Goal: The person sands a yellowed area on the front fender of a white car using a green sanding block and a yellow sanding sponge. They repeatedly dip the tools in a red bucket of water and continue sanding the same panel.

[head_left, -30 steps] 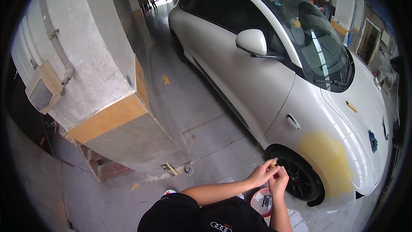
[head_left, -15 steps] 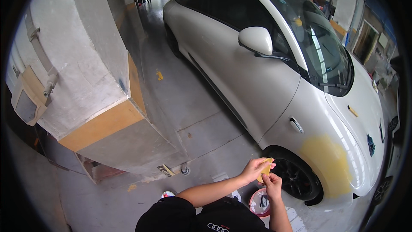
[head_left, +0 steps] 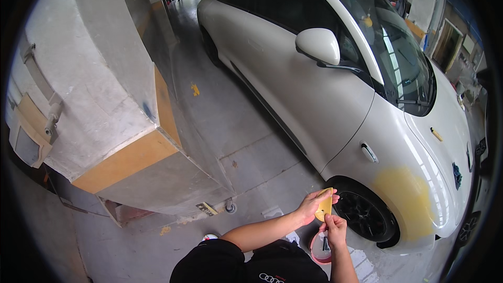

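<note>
Just beside the car's front wheel (head_left: 367,216), we pinch a yellow spreader (head_left: 324,206) between left hand (head_left: 310,207) and right hand (head_left: 335,229), seemingly wiping it clean; next probably calls for a steady grip.

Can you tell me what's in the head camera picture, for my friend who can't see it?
Two bare hands, the left hand and the right hand, hold a small yellow spreader between them. Beside them stands a white car with a yellow patch above its black front wheel, on a grey concrete floor.

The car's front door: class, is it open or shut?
Shut: the front door sits flush with the white car body, with no gap showing.
</note>
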